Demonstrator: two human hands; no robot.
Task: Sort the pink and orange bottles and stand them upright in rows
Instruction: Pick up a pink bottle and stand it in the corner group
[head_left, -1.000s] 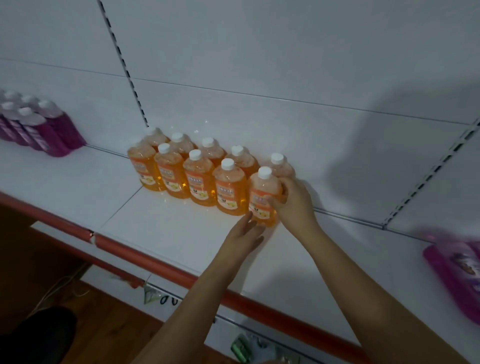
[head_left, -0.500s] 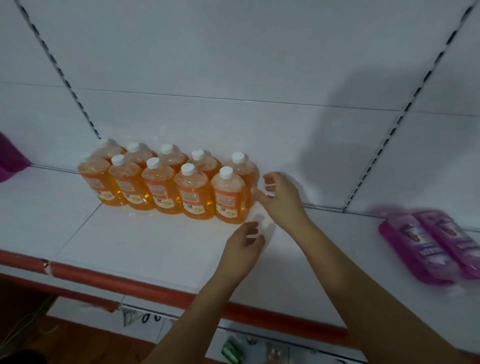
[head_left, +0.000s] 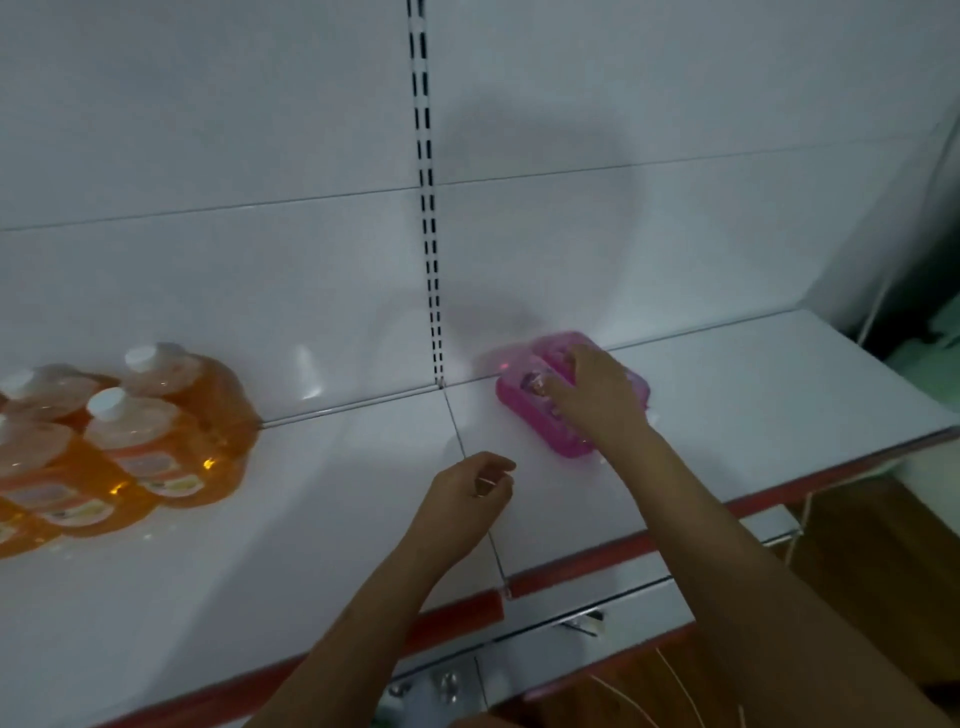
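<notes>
Several orange bottles (head_left: 171, 452) with white caps stand upright in rows at the far left of the white shelf (head_left: 322, 499). Two pink bottles (head_left: 522, 392) lie flat side by side near the back panel, right of the shelf seam. My right hand (head_left: 592, 397) rests on top of them with its fingers spread over both; much of the pair is hidden under it. My left hand (head_left: 467, 491) hovers above the shelf in front of the seam, fingers loosely curled and holding nothing.
A slotted upright (head_left: 428, 218) runs down the white back panel behind the seam. The shelf has a red front edge (head_left: 597, 564) and ends at the right (head_left: 930, 428). A lower shelf (head_left: 582, 639) and wooden floor show below.
My view has swung right, leaving the orange rows at the far left. My right hand left the orange bottles and now lies on the pink ones; my left hand trailed along, curled.
</notes>
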